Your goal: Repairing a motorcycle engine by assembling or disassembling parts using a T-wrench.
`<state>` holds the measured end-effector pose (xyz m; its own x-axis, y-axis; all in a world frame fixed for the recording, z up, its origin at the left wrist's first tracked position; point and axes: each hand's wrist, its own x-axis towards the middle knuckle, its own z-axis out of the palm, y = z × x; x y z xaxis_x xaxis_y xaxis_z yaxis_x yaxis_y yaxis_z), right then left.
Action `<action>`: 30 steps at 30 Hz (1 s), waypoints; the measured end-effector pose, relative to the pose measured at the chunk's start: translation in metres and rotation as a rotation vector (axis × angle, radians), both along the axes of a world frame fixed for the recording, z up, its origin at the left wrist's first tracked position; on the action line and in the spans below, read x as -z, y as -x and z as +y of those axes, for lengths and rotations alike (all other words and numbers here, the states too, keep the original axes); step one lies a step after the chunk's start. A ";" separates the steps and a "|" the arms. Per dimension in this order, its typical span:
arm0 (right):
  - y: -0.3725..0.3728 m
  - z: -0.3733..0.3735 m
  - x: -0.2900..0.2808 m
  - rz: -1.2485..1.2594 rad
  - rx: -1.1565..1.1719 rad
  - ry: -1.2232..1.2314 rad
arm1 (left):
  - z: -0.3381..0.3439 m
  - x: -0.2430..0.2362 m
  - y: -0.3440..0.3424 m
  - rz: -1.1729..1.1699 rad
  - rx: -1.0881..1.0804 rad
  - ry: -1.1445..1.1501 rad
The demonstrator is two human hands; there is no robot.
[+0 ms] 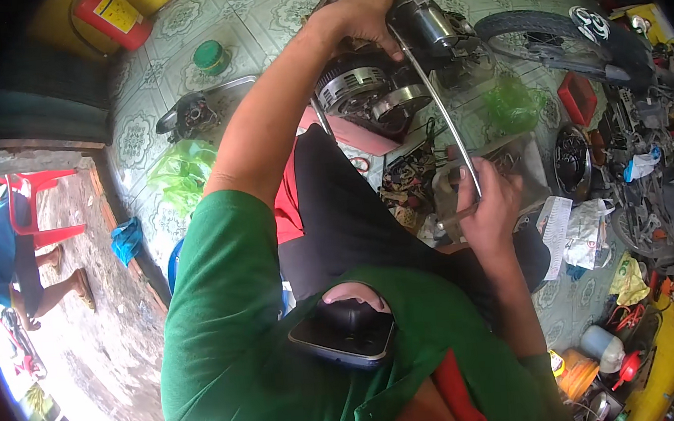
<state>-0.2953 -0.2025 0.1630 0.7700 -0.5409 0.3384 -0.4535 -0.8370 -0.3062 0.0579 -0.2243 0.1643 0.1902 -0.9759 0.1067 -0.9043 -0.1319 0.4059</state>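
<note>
A motorcycle engine (358, 84) with bare metal rings and a silver cylinder (435, 27) sits on the tiled floor in front of me. My left hand (360, 16) rests on its far side, fingers and thumb spread, the thumb close to the tip of a long T-handle wrench. That wrench (438, 97) slants from the engine back toward my body. Around its near end my right hand (490, 201) is closed, with a short crossbar poking out beside the fingers. Where the tip meets the engine is partly hidden by my left hand.
A metal tray (242, 82) with a dark engine part (185, 118) lies left, near a green round container (210, 57). Loose parts (414, 176) and a clear bin (521, 162) are near my right hand. A wheel (530, 33) lies right. Another person (4, 248) is beyond the doorway.
</note>
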 end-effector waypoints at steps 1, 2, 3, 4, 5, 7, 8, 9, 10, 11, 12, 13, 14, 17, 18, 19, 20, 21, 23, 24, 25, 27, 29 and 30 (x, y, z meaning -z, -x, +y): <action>0.000 0.000 0.003 -0.014 -0.010 -0.020 | 0.002 -0.002 0.002 -0.020 -0.005 0.007; -0.001 0.002 0.009 -0.038 0.028 -0.144 | 0.004 -0.005 0.005 -0.038 -0.008 0.013; -0.001 0.002 0.015 -0.082 0.075 -0.313 | 0.006 -0.007 0.007 -0.037 -0.006 0.013; -0.002 0.003 0.022 -0.065 0.068 -0.267 | 0.010 -0.005 0.011 -0.107 -0.037 0.030; -0.001 0.005 0.029 -0.185 0.063 -0.423 | 0.010 -0.008 0.010 -0.141 -0.051 0.036; 0.002 0.005 0.038 -0.308 0.065 -0.582 | 0.004 -0.010 0.005 -0.048 -0.020 0.004; 0.005 0.004 0.039 -0.291 0.068 -0.676 | 0.000 -0.008 0.004 0.081 0.032 -0.038; 0.007 0.003 0.039 -0.306 0.089 -0.777 | -0.004 -0.006 0.002 0.085 0.049 -0.045; 0.008 0.001 0.037 -0.269 0.066 -0.735 | -0.008 -0.004 -0.002 0.071 0.048 -0.036; 0.009 0.001 0.035 -0.225 0.085 -0.728 | -0.010 -0.001 -0.005 0.054 0.047 -0.021; 0.007 0.000 0.032 -0.215 0.076 -0.770 | -0.015 -0.001 -0.009 0.052 0.036 -0.074; 0.006 -0.001 0.028 -0.207 0.050 -0.843 | -0.016 0.002 -0.009 0.042 0.044 -0.057; 0.004 -0.002 0.026 -0.157 0.068 -0.821 | -0.013 0.006 -0.008 0.017 0.037 0.003; 0.004 -0.003 0.019 -0.046 0.028 -0.658 | -0.009 0.010 -0.007 0.040 0.022 -0.003; 0.008 -0.001 0.019 -0.096 0.010 -0.629 | -0.009 0.012 -0.004 0.000 0.002 0.001; 0.016 0.000 0.018 -0.106 -0.009 -0.623 | -0.008 0.014 -0.003 -0.038 -0.015 -0.002; 0.027 0.001 0.018 -0.086 0.039 -0.568 | -0.007 0.016 -0.002 -0.012 0.013 0.005; 0.040 0.001 0.018 -0.089 0.068 -0.501 | -0.009 0.018 -0.002 -0.025 0.015 0.004; 0.069 0.000 0.022 -0.064 0.077 -0.365 | -0.011 0.024 0.002 -0.114 0.048 0.241; 0.085 -0.003 0.024 -0.008 0.131 -0.215 | -0.011 0.026 0.002 -0.104 0.054 0.360; 0.102 -0.008 0.025 -0.053 0.060 -0.214 | -0.010 0.027 0.004 -0.102 0.059 0.423; 0.132 -0.020 0.031 0.084 0.287 -0.176 | -0.006 0.028 0.009 0.073 0.012 0.590; 0.155 -0.042 0.043 0.121 0.385 -0.224 | 0.002 0.025 0.015 -0.037 -0.068 0.602; 0.166 -0.054 0.052 0.161 0.509 -0.230 | 0.006 0.024 0.019 -0.147 -0.154 0.625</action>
<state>-0.4616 -0.2566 0.1112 0.4257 -0.9023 0.0687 -0.8372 -0.4215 -0.3485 0.0389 -0.2180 0.1401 0.2627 -0.6849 0.6796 -0.9458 -0.0434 0.3219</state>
